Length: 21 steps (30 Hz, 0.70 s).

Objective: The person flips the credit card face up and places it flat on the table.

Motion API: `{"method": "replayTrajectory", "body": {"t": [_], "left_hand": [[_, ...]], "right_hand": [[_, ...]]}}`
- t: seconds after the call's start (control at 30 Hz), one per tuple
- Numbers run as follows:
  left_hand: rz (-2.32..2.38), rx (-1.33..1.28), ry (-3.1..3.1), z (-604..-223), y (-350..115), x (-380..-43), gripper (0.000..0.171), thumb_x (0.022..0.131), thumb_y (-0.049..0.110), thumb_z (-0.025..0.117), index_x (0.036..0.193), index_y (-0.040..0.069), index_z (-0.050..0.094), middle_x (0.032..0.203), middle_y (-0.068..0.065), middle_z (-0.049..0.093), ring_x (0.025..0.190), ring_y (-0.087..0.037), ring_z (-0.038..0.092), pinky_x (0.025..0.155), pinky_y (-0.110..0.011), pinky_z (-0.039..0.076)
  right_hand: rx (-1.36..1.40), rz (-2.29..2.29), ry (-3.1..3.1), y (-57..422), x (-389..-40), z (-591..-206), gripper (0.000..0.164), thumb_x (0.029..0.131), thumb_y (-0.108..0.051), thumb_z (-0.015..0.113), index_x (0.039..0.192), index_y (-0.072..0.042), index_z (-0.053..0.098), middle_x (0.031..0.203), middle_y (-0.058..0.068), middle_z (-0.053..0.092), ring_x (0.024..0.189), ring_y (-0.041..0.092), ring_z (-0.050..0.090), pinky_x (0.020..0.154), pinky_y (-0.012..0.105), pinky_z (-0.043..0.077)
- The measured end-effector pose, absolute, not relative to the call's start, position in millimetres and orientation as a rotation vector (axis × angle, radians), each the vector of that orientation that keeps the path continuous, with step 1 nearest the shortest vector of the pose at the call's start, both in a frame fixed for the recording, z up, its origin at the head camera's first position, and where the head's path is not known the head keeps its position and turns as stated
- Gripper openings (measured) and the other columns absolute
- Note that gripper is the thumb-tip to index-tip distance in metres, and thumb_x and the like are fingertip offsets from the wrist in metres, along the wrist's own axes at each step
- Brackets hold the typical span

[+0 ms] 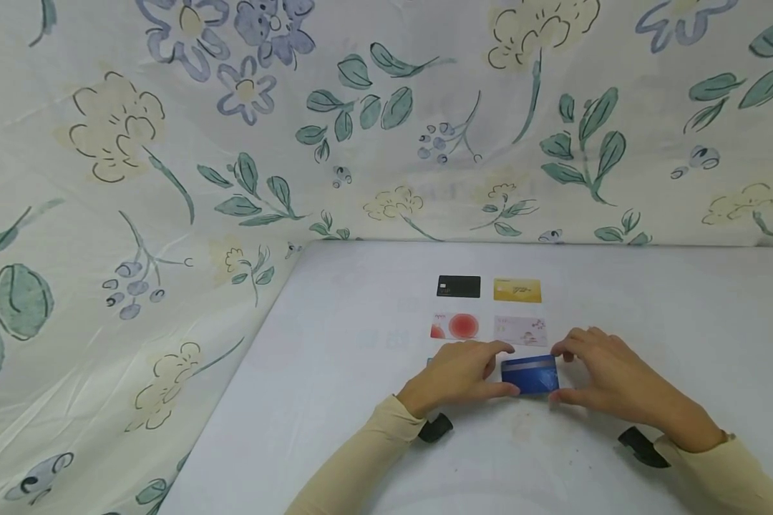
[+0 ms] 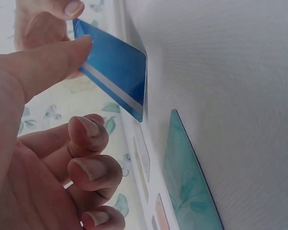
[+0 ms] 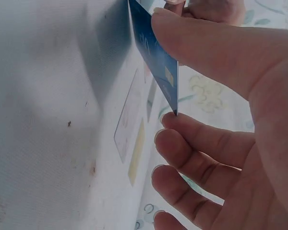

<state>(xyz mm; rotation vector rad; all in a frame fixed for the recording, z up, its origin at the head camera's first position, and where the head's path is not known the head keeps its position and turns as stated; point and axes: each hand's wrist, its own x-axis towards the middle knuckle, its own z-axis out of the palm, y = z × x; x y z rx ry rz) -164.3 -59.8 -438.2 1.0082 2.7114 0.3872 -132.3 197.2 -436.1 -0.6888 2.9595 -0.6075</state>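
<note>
A blue bank card [image 1: 530, 375] with a pale stripe on the face seen from the head is tilted up off the white table, between the two hands. My right hand [image 1: 612, 375] pinches its right end, thumb at the lower edge and index fingertip at the upper corner [image 3: 175, 113]. My left hand [image 1: 460, 375] touches the card's left end with its thumb [image 2: 62, 60]. The left index and other fingers are loosely bent, apart from the card. A teal card [image 2: 185, 177] lies by the left hand, mostly hidden beneath it in the head view.
Beyond the hands lie a black card [image 1: 459, 287], a gold card [image 1: 517, 290], a white card with a red circle [image 1: 443, 326] and a pale pink card [image 1: 520, 330]. A floral cloth [image 1: 386, 164] hangs behind the white table [image 1: 335, 322] and along its left side.
</note>
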Motion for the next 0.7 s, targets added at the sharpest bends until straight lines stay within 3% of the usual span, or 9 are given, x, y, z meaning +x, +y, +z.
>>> {"method": "replayTrajectory", "body": {"t": [0.7], "left_hand": [[0.522, 1.033, 2.723, -435.6, -53.2, -161.3, 0.065, 0.090, 0.058, 0.073, 0.142, 0.022, 0.059, 0.074, 0.009, 0.051, 0.060, -0.001, 0.043, 0.050, -0.017, 0.029]], "right_hand": [[-0.718, -0.683, 2.996, 198.8, -131.7, -429.3, 0.059, 0.072, -0.049, 0.091, 0.117, -0.016, 0.072, 0.103, -0.005, 0.065, 0.098, 0.019, 0.055, 0.084, 0.045, 0.047]]}}
